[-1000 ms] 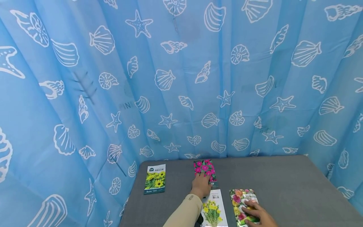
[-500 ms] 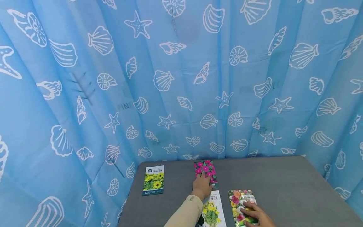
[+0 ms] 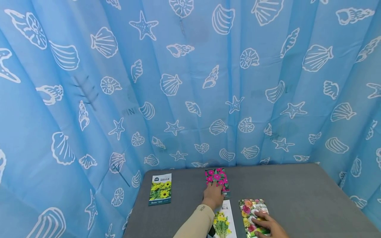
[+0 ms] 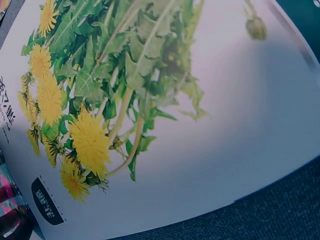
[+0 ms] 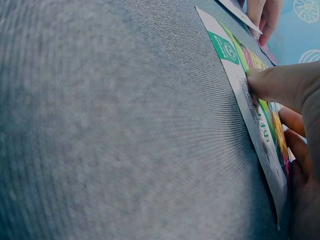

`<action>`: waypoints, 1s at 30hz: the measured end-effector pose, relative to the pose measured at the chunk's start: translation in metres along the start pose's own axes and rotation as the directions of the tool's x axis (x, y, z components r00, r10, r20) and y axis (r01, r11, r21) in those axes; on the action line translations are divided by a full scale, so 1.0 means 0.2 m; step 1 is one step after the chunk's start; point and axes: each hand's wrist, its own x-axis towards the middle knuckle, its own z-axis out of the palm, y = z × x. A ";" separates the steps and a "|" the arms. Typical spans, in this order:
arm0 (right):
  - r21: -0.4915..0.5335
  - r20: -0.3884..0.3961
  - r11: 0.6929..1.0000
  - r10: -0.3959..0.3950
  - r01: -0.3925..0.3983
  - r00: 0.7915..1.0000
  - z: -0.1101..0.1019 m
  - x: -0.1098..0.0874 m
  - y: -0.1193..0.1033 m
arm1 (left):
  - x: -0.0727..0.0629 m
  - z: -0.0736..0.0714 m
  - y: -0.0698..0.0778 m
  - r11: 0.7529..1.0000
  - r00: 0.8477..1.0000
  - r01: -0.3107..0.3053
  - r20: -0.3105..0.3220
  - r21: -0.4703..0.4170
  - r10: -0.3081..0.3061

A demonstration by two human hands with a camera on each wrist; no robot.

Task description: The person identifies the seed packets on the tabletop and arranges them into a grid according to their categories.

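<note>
In the head view my left hand (image 3: pixel 213 195) rests with its fingers on a seed packet with pink flowers (image 3: pixel 217 177) near the far edge of the table. A white seed packet with yellow dandelions (image 3: pixel 224 220) lies just below, partly covered by my left forearm; it fills most of the left wrist view. On the right, my right hand (image 3: pixel 268 224) touches a seed packet with multicoloured blooms (image 3: pixel 247 211), fingers spread over its face. The right wrist view shows the thumb (image 5: pixel 272 82) laid on that packet's lower part, which lies on the table.
A packet with yellow sunflower-like blooms (image 3: pixel 160 189) lies apart at the left of the grey table (image 3: pixel 297 195). A blue curtain with white shells (image 3: pixel 190 82) hangs behind the table and along its sides.
My left hand and the pink-flower packet have shifted slightly right relative to the other packets. The right hand stays on its packet. The head view has moved a little.
</note>
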 end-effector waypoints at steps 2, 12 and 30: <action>-0.001 -0.011 1.000 -0.013 0.013 1.000 0.00 0.00 0.00 | 0.00 -0.01 0.01 1.000 1.000 0.001 -0.001 -0.003 -0.001; -0.009 -0.014 1.000 -0.006 0.006 1.000 0.01 0.00 0.00 | 0.02 0.02 0.02 1.000 1.000 -0.012 -0.015 0.016 0.012; 0.050 0.022 0.996 0.079 -0.080 0.997 -0.01 0.00 -0.04 | 0.01 0.00 0.07 0.998 0.999 -0.039 0.021 0.047 0.039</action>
